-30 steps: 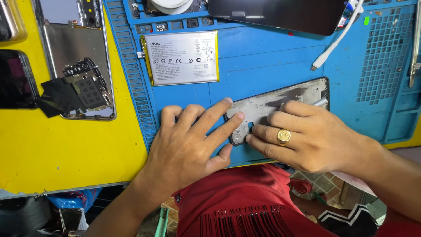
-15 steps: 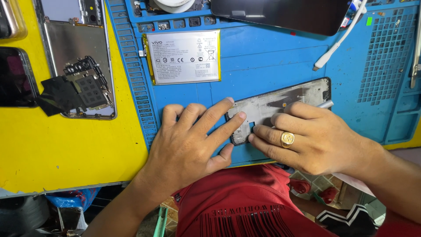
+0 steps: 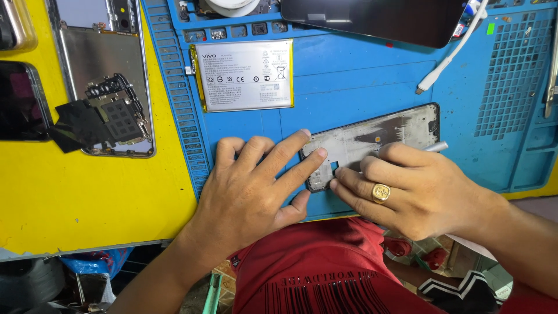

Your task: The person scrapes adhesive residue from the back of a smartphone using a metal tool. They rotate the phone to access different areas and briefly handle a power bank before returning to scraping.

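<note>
Your right hand (image 3: pixel 415 195) is closed around a thin silver tool (image 3: pixel 435 147), fingers curled together over it, with only the tool's back end showing at about 1 o'clock from your knuckles; the tip is hidden under your fingers. That hand rests on the lower edge of the grey phone frame (image 3: pixel 372 136), which lies tilted on the blue work mat (image 3: pixel 360 75), its right end higher than its left.

Your left hand (image 3: pixel 253 186) lies flat and spread on the mat, holding nothing. Its index and middle fingertips press on the frame's left end, at 9 o'clock from your right hand, and the thumb points toward the frame's lower left corner.

The frame's lower edge sits close to the mat's near edge, just above your red shirt (image 3: pixel 314 267). At 12 o'clock from the frame is a bare strip of mat. Beyond it, at 11 o'clock, lies a white flat battery (image 3: pixel 244 75); at 1 o'clock a white cable end (image 3: pixel 427 86) lies apart from the frame's top right corner. A dark screen panel (image 3: pixel 372 20) lies at the far edge. Far to 9 o'clock, on the yellow surface (image 3: pixel 87 197), sits an opened phone body (image 3: pixel 107 87).
</note>
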